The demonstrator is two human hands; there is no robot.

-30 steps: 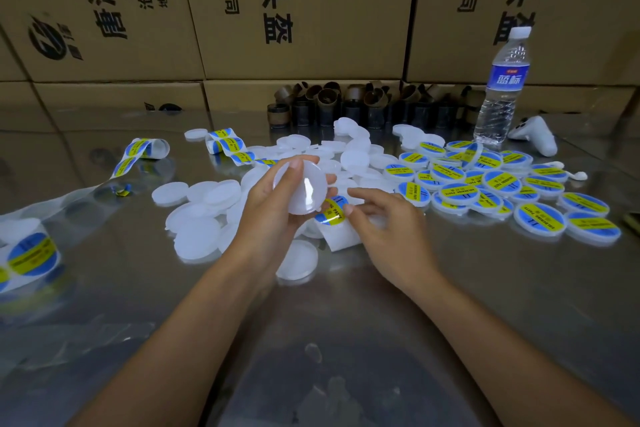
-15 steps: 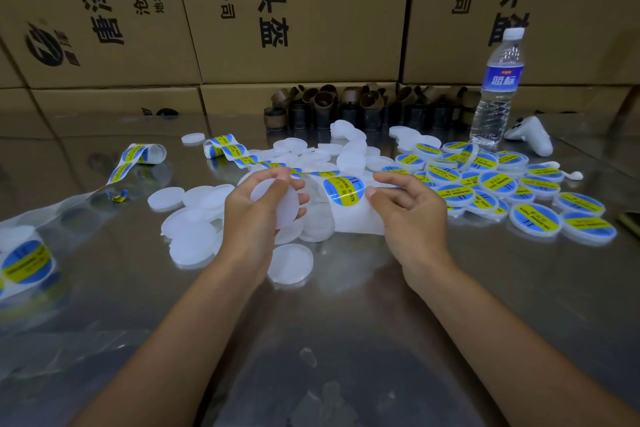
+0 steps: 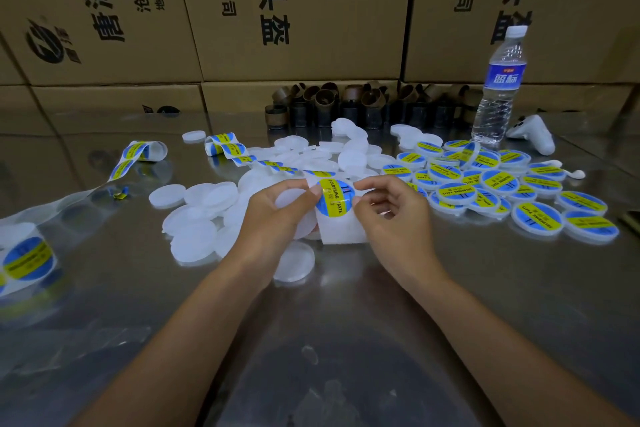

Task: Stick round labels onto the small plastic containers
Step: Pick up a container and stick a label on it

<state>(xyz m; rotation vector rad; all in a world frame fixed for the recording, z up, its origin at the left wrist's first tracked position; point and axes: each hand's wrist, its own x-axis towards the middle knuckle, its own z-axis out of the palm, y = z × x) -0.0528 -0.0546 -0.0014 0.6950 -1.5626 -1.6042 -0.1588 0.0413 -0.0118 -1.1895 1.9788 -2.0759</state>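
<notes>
My left hand [image 3: 273, 215] grips a white round container [image 3: 290, 198] at the table's middle, its thumb touching the left edge of a blue and yellow round label [image 3: 335, 198]. That label sits on the white backing strip [image 3: 341, 230]. My right hand [image 3: 391, 215] pinches the label's right edge with thumb and forefinger. Several plain white containers [image 3: 194, 239] lie to the left and behind my hands. Several labelled containers [image 3: 485, 189] lie in a heap to the right.
A label strip [image 3: 227, 148] curls across the steel table [image 3: 346, 340] toward the back left, and a label roll [image 3: 26, 258] lies at the left edge. A water bottle [image 3: 498, 87], a white controller [image 3: 531, 137], brown cardboard cores [image 3: 346, 104] and stacked cartons [image 3: 294, 10] stand behind.
The left hand lowered the white container toward the table. The right hand drew the strip closer and took hold of the label's edge between the hands.
</notes>
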